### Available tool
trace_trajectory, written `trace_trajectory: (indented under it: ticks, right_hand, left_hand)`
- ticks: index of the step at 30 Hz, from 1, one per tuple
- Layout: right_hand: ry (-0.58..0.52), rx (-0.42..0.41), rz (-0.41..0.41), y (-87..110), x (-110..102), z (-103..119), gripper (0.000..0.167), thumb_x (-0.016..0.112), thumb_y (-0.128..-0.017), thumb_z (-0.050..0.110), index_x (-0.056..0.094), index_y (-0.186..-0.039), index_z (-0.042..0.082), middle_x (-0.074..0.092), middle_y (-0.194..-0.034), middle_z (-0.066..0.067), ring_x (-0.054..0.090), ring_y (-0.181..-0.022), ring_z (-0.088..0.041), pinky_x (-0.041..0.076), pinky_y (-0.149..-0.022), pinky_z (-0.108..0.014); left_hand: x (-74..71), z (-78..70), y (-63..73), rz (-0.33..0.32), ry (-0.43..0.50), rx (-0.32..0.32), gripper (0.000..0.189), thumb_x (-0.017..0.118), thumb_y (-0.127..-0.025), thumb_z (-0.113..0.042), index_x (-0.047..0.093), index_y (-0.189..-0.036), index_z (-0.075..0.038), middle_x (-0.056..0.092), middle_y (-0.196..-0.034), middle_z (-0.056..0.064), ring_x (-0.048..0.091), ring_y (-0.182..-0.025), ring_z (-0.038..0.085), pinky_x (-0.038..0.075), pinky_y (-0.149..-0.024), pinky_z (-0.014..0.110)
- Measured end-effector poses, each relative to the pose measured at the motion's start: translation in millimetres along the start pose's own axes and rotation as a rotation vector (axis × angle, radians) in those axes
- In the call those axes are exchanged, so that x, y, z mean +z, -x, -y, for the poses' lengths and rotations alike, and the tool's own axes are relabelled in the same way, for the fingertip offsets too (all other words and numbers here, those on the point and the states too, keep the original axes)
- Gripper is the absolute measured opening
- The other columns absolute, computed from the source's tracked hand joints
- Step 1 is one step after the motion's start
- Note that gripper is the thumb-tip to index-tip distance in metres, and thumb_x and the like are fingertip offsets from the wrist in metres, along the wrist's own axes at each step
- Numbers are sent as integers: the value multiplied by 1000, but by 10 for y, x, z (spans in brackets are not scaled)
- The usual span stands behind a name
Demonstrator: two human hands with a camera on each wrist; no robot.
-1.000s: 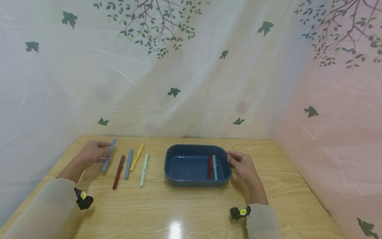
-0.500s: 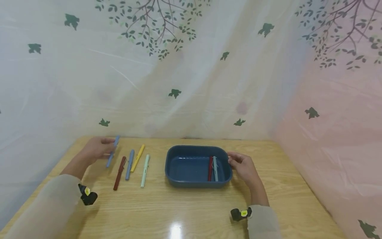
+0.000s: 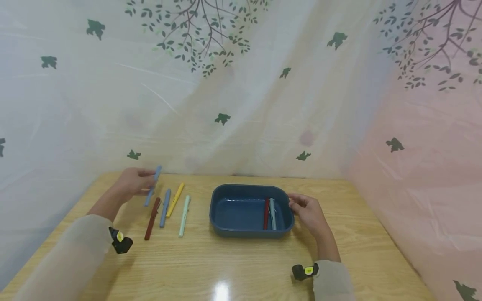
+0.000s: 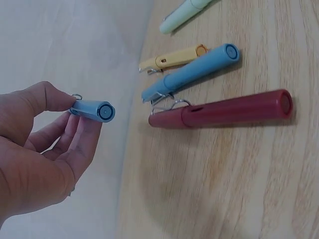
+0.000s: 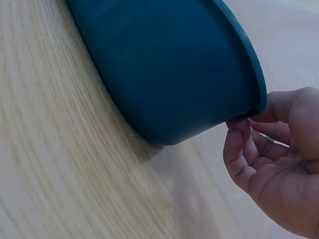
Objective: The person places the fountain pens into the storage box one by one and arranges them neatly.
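Note:
My left hand (image 3: 132, 184) pinches a light blue pen (image 4: 94, 110) between thumb and fingers, held above the table's back left. Just right of it in the head view lie a dark red pen (image 3: 152, 218), a blue pen (image 3: 165, 208), a yellow pen (image 3: 175, 200) and a mint green pen (image 3: 184, 216). With thumb and curled fingers my right hand (image 3: 306, 209) grips the right end rim of a dark blue box (image 5: 164, 69). Inside that box, at its right side, a red pen (image 3: 266, 214) and a grey-blue pen (image 3: 273, 214) lie side by side.
The wooden table (image 3: 180, 267) ends at the back against a hanging cloth (image 3: 241, 104) printed with birds and branches. On each sleeve cuff sits a small black camera, the left one (image 3: 121, 242) and the right one (image 3: 304, 271).
My left hand has lifted the light blue pen and carried it to the right, towards the other loose pens. The right hand stays on the box rim. The view has shifted slightly.

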State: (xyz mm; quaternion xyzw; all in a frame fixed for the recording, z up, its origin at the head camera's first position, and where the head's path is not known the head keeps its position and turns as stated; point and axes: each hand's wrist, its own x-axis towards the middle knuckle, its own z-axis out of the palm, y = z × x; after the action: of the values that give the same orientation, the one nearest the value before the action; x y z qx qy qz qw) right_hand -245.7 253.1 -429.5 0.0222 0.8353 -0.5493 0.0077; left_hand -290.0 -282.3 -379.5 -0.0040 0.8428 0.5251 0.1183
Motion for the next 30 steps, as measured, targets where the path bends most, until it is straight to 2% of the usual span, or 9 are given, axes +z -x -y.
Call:
trace_trajectory:
  ticks: [7, 20, 25, 30]
  right_hand:
    - [0, -3, 1, 6, -2, -12, 33, 55, -106, 9, 63, -137, 4, 65, -121, -16, 64, -113, -25, 59, -93, -33]
    - [5, -6, 6, 15, 3, 2, 33, 54, -106, 9, 63, -137, 3, 65, -121, -17, 64, -112, -25, 59, -92, -33]
    - [4, -8, 8, 5, -6, -1, 33, 54, -106, 9, 62, -138, 3, 65, -120, -16, 65, -111, -24, 59, -92, -32]
    - [4, -16, 11, 3, 2, -2, 33, 54, -107, 9, 63, -137, 3, 65, -120, -16, 65, -111, -24, 59, -91, -31]
  left_hand:
    - [113, -120, -20, 2, 20, 15, 57, 54, -104, -10, 32, -151, 15, 48, -141, 35, 57, -124, 40, 57, -98, 42]
    - [328, -335, -43, 26, 56, 55, 54, 53, -105, -10, 35, -150, 14, 51, -138, 31, 57, -123, 41, 55, -100, 47]
    - [446, -432, -74, 13, 75, 57, 52, 55, -103, -7, 40, -149, 11, 54, -137, 28, 60, -117, 34, 57, -98, 44]
    - [545, -514, -92, 18, 78, 59, 52, 57, -102, -6, 41, -149, 10, 53, -140, 31, 62, -116, 35, 59, -95, 40]
